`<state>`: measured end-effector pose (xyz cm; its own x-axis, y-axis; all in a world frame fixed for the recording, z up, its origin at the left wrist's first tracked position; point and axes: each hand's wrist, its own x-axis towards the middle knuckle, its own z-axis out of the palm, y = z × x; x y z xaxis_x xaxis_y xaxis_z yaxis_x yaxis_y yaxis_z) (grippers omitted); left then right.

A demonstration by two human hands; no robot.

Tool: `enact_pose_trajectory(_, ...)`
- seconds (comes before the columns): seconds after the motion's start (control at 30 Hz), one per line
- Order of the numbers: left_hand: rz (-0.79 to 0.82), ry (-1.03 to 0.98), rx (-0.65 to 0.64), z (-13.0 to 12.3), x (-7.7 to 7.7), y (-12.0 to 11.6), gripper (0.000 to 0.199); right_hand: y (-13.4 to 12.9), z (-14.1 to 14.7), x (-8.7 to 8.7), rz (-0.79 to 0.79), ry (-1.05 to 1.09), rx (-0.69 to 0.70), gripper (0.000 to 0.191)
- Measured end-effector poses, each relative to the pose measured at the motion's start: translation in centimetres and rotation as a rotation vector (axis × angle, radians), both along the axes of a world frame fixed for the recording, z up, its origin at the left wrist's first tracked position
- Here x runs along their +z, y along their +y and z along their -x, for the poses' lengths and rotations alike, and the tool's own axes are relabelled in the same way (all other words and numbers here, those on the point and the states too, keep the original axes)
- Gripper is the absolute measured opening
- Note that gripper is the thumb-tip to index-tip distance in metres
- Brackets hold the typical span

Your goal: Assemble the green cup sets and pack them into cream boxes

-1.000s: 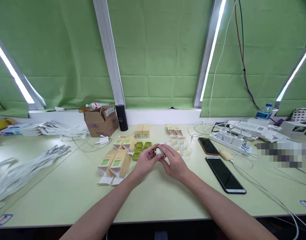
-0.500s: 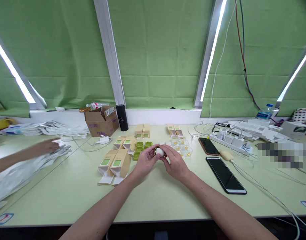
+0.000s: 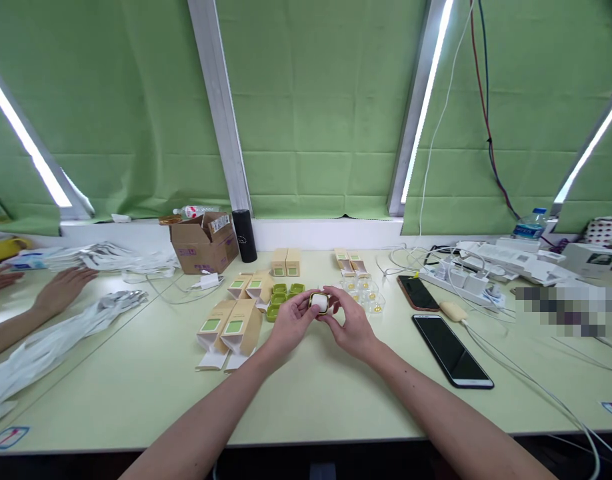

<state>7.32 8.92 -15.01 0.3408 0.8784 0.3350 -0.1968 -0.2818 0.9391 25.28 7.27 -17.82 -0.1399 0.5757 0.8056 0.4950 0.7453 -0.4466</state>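
A small green square cup with something white in it (image 3: 319, 303) is held above the table between my two hands. My left hand (image 3: 291, 325) grips it from the left. My right hand (image 3: 349, 324) has its fingertips on the cup's right side. Several green cups (image 3: 280, 299) stand just left of my left hand. Beyond my right hand lie several clear cups with gold centres (image 3: 375, 302). Open cardboard boxes with green labels (image 3: 242, 325) lie farther left, and two more boxes (image 3: 286, 262) stand at the back.
Two phones (image 3: 452, 350) and a white power strip (image 3: 459, 287) with cables are on the right. A brown carton (image 3: 205, 247) and a black bottle (image 3: 244, 235) stand at the back left. Another person's hands (image 3: 65, 290) are by white bags (image 3: 51, 347) at the far left.
The cup's square rim now shows more fully between my fingers, and my right fingers have shifted slightly. The other person's hand has moved left, off the white bags.
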Motion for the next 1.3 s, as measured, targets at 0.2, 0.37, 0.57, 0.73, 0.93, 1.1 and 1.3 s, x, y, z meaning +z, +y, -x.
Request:
enact_pose_trajectory(0.2,-0.073,0.098,0.057,0.3,0.2,0.0,0.06,-0.1,0.3,0.2,0.078,0.143,0.038,0.043)
enact_pose_trajectory(0.37,-0.171,0.179,0.143,0.8,-0.2,0.1,0.052,0.1,0.5,0.4,0.296,0.389,0.146,0.037)
enact_pose_trajectory(0.57,-0.652,0.458,0.363,1.4,-0.7,0.2,0.045,0.6,0.4,0.6,0.526,0.674,0.254,0.045)
enact_pose_trajectory(0.73,-0.942,0.627,0.462,1.4,-0.4,-0.2,0.048,0.5,0.5,1.0,0.608,0.707,0.26,0.05)
enact_pose_trajectory(0.93,-0.996,0.684,0.456,1.3,-0.5,-0.2,0.045,0.3,0.9,1.0,0.656,0.688,0.279,0.052)
enact_pose_trajectory(1.1,-1.04,0.679,0.46,1.4,-0.7,0.0,0.046,0.3,0.8,1.0,0.655,0.683,0.29,0.053)
enact_pose_trajectory(1.3,-1.03,0.683,0.433,1.2,-0.6,-0.4,0.044,0.2,0.9,1.2,0.652,0.69,0.282,0.052)
